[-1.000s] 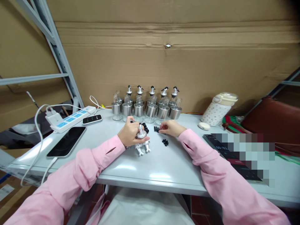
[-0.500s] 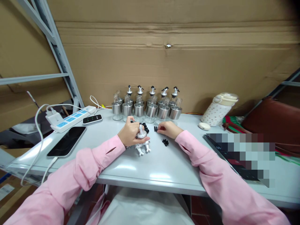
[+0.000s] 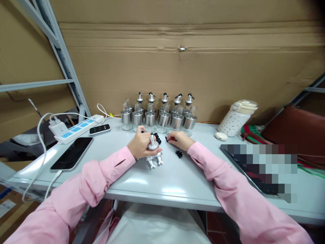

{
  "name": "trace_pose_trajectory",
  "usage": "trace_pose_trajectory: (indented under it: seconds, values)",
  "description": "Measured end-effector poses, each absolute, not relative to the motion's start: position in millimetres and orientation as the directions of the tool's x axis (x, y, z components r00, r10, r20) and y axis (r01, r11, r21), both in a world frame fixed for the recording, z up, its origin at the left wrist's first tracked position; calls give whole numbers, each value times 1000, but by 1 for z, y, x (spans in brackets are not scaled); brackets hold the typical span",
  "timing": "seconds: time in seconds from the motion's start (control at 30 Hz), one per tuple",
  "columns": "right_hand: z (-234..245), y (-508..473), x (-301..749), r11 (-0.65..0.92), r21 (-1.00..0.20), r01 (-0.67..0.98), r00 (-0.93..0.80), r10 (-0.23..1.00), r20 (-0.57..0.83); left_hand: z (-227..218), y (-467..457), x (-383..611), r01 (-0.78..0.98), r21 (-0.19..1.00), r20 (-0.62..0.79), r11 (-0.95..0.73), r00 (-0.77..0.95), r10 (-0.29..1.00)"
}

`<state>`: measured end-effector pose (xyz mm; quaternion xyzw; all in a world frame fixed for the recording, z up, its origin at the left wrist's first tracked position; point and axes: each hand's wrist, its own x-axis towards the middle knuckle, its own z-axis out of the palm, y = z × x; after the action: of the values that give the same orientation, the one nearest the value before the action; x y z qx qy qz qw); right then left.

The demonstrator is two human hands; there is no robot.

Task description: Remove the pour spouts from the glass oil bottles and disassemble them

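Note:
My left hand (image 3: 140,145) is closed around a silver pourer cap (image 3: 153,146) with its spout pointing up, held just above the grey table (image 3: 167,178). Two more silver pourer caps (image 3: 155,160) lie under that hand. My right hand (image 3: 178,139) pinches a small black plastic piece (image 3: 167,138) close to the cap's right. A small pile of black pieces (image 3: 179,154) lies below the right hand, and another black cluster (image 3: 158,139) sits behind the cap.
Two rows of glass bottles with steel collars (image 3: 157,117) stand at the back, the rear ones fitted with pourers. A power strip (image 3: 76,128), a black remote (image 3: 100,129) and a phone (image 3: 72,153) lie left. A spotted flask (image 3: 237,118) stands right.
My right hand has slid leftward along the table with the black piece, closing on the cap in my left hand. The left hand has stayed put.

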<state>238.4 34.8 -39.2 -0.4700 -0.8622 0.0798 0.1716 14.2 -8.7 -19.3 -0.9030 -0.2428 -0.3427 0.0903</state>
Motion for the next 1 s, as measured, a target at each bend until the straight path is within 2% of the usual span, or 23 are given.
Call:
trace_pose_trajectory:
  seconds: [0.17,0.33,0.43,0.53,0.77,1.0]
  values:
    - [-25,34,252,486,-264,833,-435,871,229,-19,-9,14,491,5,665,-871,649,369]
    - [-19,35,268,389,-313,867,-418,908,-29,-18,-10,15,495,26,648,-868,653,392]
    - [-22,36,269,380,-352,855,-433,898,-82,-18,-10,15,508,26,640,-861,653,405]
    - [-24,36,265,403,-370,837,-450,892,-47,-19,-9,14,495,15,659,-869,649,381]
    - [-28,34,250,470,-309,827,-443,882,158,-19,-9,15,509,11,640,-861,658,396]
    - [-40,36,235,558,-291,777,-510,829,227,-19,-9,15,507,14,640,-862,657,397]
